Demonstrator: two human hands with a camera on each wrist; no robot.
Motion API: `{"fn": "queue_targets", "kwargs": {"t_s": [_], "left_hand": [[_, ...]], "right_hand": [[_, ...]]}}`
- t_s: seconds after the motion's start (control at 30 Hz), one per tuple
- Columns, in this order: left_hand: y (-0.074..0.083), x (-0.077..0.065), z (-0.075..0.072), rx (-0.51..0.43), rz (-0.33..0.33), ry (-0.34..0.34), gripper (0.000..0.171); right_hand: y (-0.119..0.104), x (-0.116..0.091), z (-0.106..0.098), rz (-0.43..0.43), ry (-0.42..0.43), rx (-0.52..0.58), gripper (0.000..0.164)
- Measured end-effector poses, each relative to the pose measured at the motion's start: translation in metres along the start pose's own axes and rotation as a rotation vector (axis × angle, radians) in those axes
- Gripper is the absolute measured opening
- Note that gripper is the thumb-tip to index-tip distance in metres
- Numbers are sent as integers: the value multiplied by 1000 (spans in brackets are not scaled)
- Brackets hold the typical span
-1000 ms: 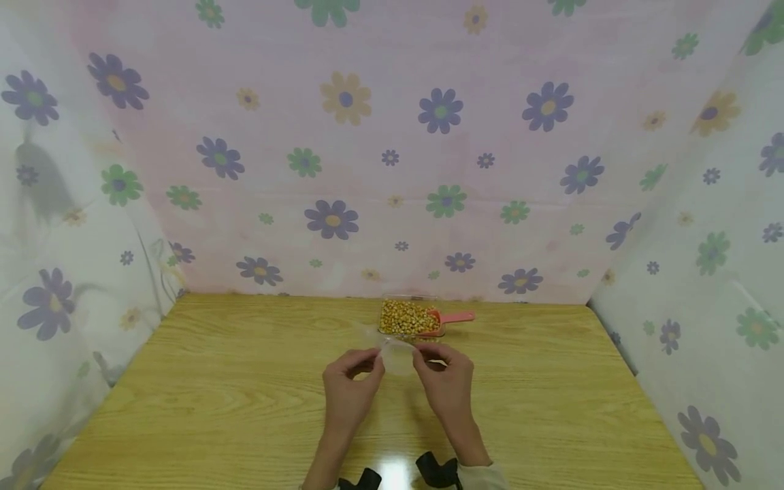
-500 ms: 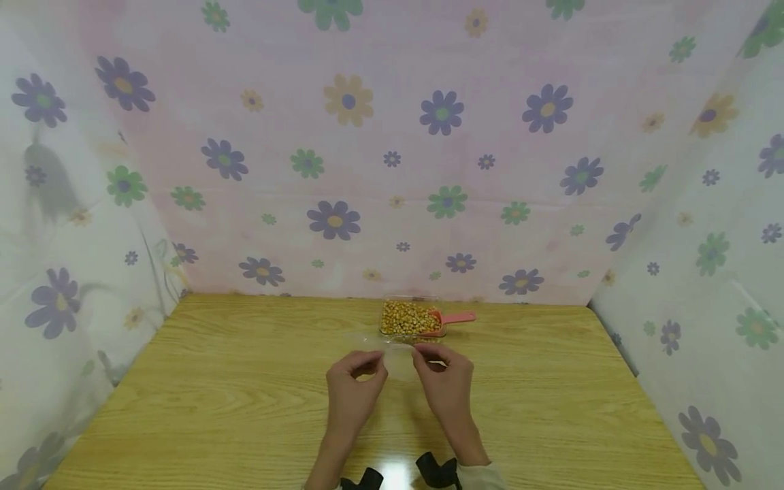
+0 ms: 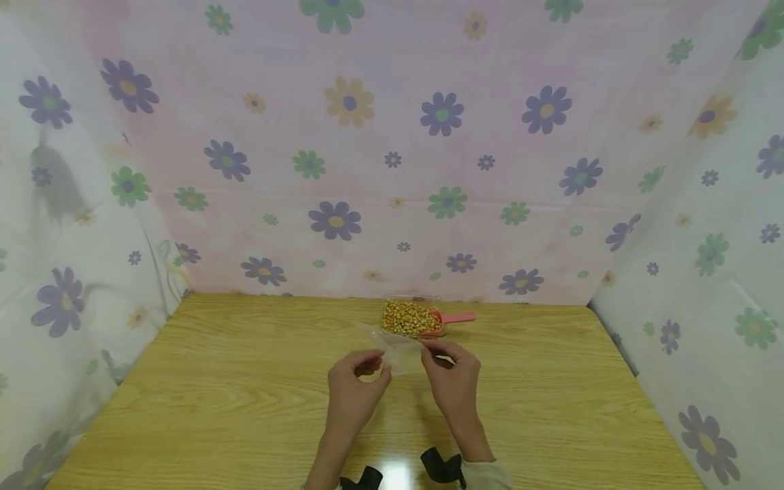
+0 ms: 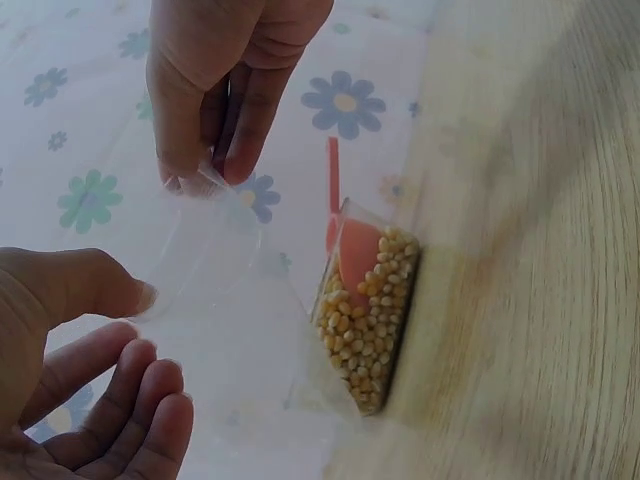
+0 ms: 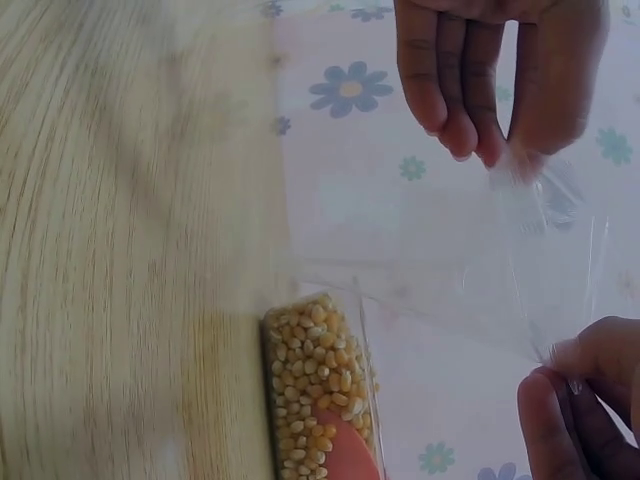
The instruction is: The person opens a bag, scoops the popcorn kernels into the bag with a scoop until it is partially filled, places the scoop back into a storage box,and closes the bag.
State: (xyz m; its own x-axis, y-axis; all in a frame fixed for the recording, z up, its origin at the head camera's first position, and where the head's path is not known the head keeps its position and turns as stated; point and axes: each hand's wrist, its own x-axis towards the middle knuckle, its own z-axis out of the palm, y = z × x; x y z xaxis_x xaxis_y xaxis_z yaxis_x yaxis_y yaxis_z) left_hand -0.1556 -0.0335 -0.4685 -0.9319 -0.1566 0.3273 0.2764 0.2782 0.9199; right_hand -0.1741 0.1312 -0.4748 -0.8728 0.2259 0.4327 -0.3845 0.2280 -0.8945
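A clear, thin plastic bag (image 3: 401, 350) is stretched between the two hands above the middle of the table. My left hand (image 3: 356, 384) holds its left edge at the thumb and fingertips; the tips stand slightly apart in the left wrist view, where the left hand (image 4: 90, 370) is at lower left. My right hand (image 3: 453, 378) pinches the other top edge between thumb and index finger, as the right wrist view also shows for the right hand (image 5: 590, 400). The bag (image 5: 430, 240) looks limp, with nothing visible inside. Its exact outline is hard to see.
Behind the hands, a clear rectangular container (image 3: 381, 316) of corn kernels (image 3: 405, 318) stands near the table's back edge. A pink scoop (image 3: 459, 318) lies in it, handle to the right. Flowered cloth (image 3: 392, 177) encloses the wooden table (image 3: 245, 381) at back and sides.
The right hand has moved slightly right, drawing the bag's top edge with it. The left thumb and index finger have parted a little. The container and scoop have stayed put.
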Motion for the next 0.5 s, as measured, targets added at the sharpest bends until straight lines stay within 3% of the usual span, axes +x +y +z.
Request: {"fn": "queue_targets", "kwargs": {"t_s": [0.3,0.5], "left_hand": [[7,3,-1,128,185,67,37],[4,8,-5,161,281,-1,27]], "right_hand": [[-12,-5,7,-21,-78,-13,14],[-15,-7,10,-37,-144,-21,16]]}}
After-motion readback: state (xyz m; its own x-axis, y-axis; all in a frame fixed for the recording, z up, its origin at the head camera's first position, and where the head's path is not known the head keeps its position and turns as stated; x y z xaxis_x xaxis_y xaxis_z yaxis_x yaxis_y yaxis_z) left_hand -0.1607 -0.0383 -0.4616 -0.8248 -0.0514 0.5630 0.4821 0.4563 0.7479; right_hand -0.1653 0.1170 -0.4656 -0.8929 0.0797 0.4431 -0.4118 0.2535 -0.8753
